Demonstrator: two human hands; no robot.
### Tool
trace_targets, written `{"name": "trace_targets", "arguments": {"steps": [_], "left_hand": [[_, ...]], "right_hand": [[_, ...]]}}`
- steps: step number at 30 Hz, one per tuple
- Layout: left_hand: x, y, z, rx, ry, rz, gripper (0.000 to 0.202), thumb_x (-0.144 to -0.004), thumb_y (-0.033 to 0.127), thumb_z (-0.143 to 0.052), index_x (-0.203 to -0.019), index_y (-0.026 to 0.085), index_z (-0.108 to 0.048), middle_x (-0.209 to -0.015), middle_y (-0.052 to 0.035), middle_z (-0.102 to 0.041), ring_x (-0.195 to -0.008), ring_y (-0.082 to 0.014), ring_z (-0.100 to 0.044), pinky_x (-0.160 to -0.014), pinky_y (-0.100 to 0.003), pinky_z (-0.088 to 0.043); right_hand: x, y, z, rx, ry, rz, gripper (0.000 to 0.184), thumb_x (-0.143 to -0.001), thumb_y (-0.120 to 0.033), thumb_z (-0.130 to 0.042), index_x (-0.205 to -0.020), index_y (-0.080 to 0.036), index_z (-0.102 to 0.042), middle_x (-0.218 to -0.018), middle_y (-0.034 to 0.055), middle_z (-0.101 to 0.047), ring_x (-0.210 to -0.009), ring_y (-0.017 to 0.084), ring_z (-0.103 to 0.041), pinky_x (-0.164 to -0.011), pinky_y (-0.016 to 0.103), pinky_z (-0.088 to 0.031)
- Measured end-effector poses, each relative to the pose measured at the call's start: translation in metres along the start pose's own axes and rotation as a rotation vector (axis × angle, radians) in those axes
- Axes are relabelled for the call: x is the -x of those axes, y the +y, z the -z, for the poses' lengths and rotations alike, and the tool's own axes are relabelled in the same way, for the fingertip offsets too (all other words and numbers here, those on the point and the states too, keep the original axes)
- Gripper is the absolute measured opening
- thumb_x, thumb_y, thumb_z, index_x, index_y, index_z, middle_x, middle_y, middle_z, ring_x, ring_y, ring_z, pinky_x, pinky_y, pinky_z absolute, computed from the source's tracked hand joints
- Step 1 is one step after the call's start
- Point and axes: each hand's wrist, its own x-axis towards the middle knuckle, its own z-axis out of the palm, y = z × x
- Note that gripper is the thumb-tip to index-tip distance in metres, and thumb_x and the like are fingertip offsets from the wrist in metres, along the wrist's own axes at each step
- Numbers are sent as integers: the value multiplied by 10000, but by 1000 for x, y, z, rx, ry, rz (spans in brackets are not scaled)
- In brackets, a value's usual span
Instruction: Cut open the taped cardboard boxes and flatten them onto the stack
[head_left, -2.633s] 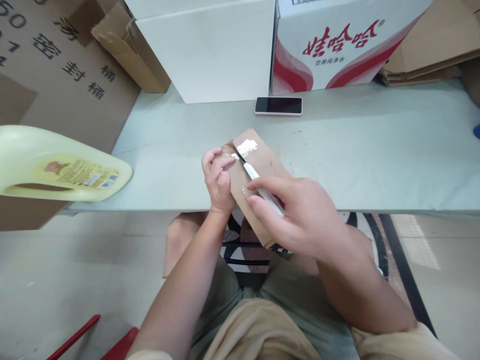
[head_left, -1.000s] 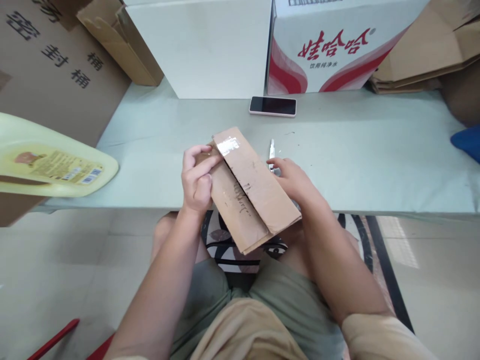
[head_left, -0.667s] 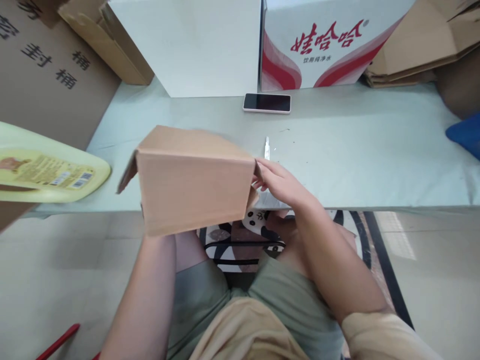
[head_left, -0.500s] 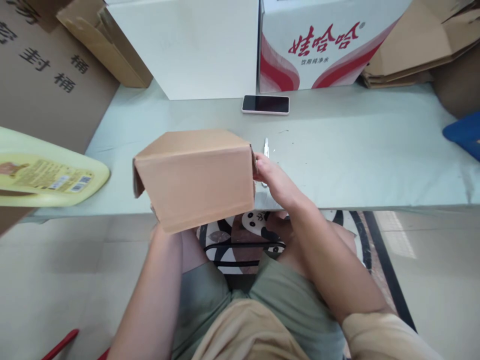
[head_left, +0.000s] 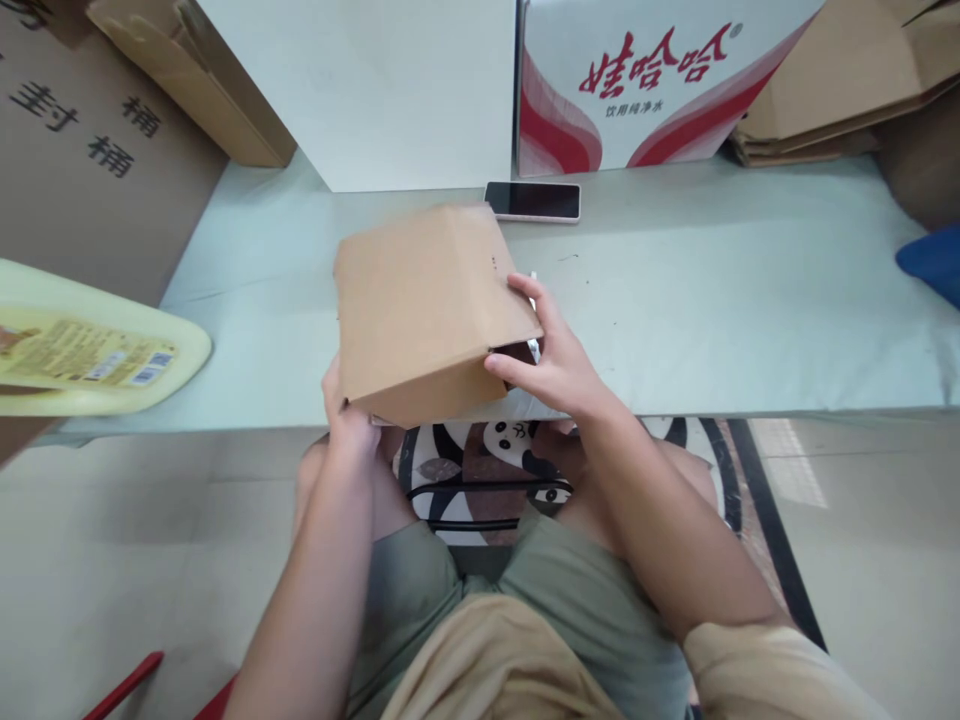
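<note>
A plain brown cardboard box, matte and angular with softly creased edges, is tilted over the near edge of the table; whether its underside touches the pale green, faintly wrinkled cloth cannot be told. The left hand is against its near left corner, the fingers partly hidden behind the cardboard, so how far they close cannot be told. The right hand is spread wide at the other end, thumb on the near edge and fingertips on a flat flap, beside a dark, narrow opening. A slim white tool shows only in slivers by this hand. Just beyond the box lies a phone, a glossy black rectangle with a pale rim. Behind stand a smooth white box and a carton with curved red bands. Near the left edge, a rounded, pale yellow plastic jug bears a printed label.
</note>
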Motion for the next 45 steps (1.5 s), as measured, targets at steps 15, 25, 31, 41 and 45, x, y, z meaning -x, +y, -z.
{"name": "trace_targets", "arguments": {"steps": [15, 25, 31, 41, 45], "left_hand": [[23, 35, 30, 181, -149, 294, 463, -581, 419, -957, -969, 221, -801, -1098, -84, -823, -1246, -323, -731, -1179, -444, -545], [20, 39, 35, -178, -184, 182, 645, -586, 570, -916, -1118, 241, -756, -1204, -122, -794, -1377, -394, -650, -1252, -564, -467], [20, 50, 30, -384, -175, 61, 524, -581, 602, -912, -930, 235, -776, -893, -86, -792, -1136, -387, -752, -1179, -604, -522], [20, 60, 37, -41, -85, 199, 330, -631, 522, -718, -642, 194, -681, -553, -32, -608, -508, -173, -544, -488, -301, -454], [11, 60, 40, -104, 116, 148, 381, -586, 365, -888, -900, 201, -747, -879, -19, -767, -802, -164, -671, -726, -255, -549]], "right_hand": [[-6, 14, -11, -82, 73, 11, 740, -796, -509, -770, -1434, -219, -534, -1463, 141, -646, -1231, 330, -679, -1062, 529, -598], [-8, 19, -13, -52, 246, 81, 486, -920, -514, -651, -1301, -213, -635, -1276, 119, -744, -1013, 263, -714, -905, 441, -629], [-9, 23, -13, -8, 402, 99, 417, -958, -498, -618, -1261, -218, -671, -1250, 117, -755, -1061, 263, -720, -977, 451, -616], [-10, 25, -6, -116, 539, 123, 282, -943, -404, -620, -1131, -220, -720, -1118, 79, -792, -976, 225, -731, -912, 397, -624], [-10, 23, -2, -245, 503, 112, 256, -903, -401, -634, -1027, -219, -764, -1006, 54, -793, -929, 214, -720, -873, 380, -611]]}}
